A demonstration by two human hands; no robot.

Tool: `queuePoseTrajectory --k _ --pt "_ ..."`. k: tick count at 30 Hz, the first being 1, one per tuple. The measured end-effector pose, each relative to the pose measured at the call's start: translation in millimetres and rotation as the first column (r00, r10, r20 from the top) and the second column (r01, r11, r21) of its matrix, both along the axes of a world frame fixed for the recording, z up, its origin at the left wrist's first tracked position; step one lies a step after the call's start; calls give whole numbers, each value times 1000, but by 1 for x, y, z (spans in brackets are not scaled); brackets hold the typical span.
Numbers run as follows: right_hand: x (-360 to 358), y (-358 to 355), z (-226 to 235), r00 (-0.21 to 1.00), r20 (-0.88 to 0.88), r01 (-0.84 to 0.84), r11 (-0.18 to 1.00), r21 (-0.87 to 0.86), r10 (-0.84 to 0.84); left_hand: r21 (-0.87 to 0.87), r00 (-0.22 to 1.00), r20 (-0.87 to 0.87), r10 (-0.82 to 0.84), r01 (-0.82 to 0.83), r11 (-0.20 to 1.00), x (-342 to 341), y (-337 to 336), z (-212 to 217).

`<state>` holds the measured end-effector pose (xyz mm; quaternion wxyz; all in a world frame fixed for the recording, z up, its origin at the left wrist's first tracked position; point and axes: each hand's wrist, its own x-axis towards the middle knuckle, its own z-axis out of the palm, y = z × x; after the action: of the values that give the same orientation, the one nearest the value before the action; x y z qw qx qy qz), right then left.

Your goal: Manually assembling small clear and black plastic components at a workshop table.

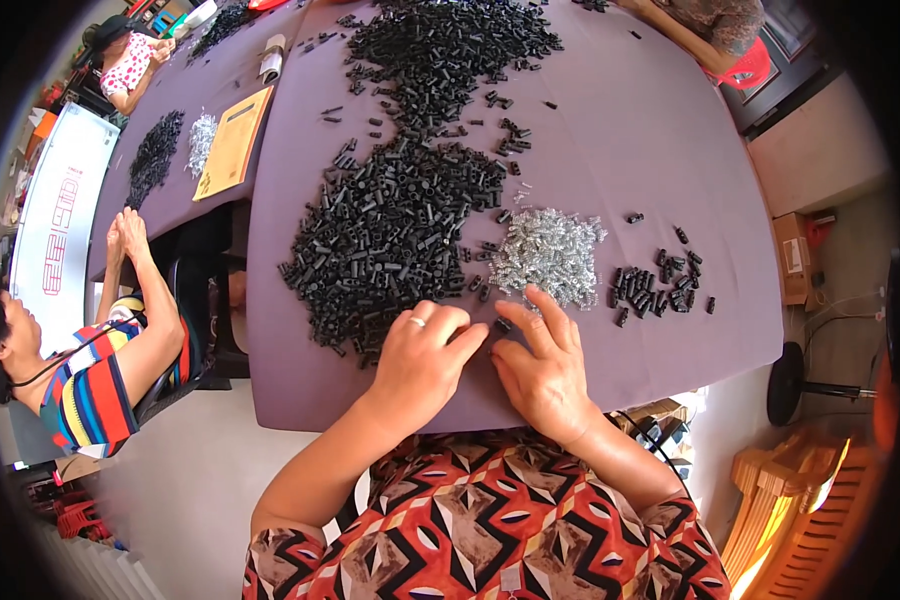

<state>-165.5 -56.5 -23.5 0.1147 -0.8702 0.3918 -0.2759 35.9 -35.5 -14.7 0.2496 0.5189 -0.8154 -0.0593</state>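
Observation:
At the near edge of a big heap of small black plastic cylinders (390,235), my left hand (422,350) has its fingers curled in; what they hold, if anything, is hidden. My right hand (545,368) is beside it, just below a pile of small clear springs (548,258). A small black cylinder (503,325) shows between the thumb and fingers of my right hand. The tips of both hands are close together but apart. To the right of the springs lies a loose group of black pieces (660,285).
A purple cloth (660,150) covers the table. Another black heap (450,45) spreads toward the far side, where a person's arm (685,30) rests. On the left table are an orange envelope (235,140), springs (202,140) and black parts (153,160); two people sit there.

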Motion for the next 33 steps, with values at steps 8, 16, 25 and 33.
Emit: queuePoseTrajectory --k 8,16,25,33 --pt "-14 -4 4 977 213 -4 998 60 -8 57 990 -139 21 -13 998 -4 -1 5" --pt "-12 -3 12 864 504 -265 869 417 21 468 647 -686 331 44 883 -18 30 10" --pt "-14 3 13 877 477 -302 831 468 50 448 769 -576 276 15 894 -15 38 13" --pt "-9 -3 7 822 569 -568 32 822 -18 352 824 -561 81 149 924 1 75 4"
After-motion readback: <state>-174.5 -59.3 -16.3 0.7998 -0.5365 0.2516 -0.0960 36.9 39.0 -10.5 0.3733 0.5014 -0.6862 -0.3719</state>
